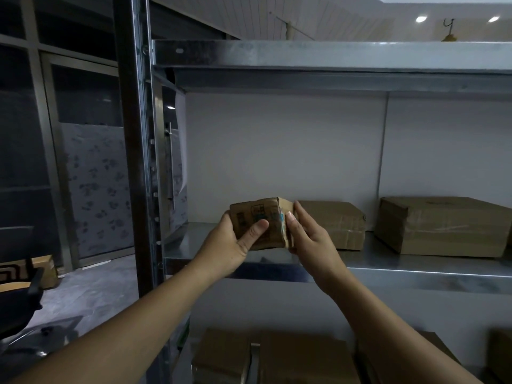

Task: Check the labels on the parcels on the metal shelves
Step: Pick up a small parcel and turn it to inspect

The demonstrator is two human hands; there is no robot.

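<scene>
Head view: small parcel [273, 236] between left hand [230, 246] and right hand [311, 241], print [257, 212] illegible.

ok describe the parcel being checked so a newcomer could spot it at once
Look at the middle metal shelf with brown boxes on it. At its left end, a small parcel is held between the left hand and right hand. Its neighbours are bigger, plainer and untouched.

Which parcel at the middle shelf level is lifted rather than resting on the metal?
The small printed parcel, held by the left hand and right hand. The larger box beside it and the far-right box rest on the shelf.
</scene>
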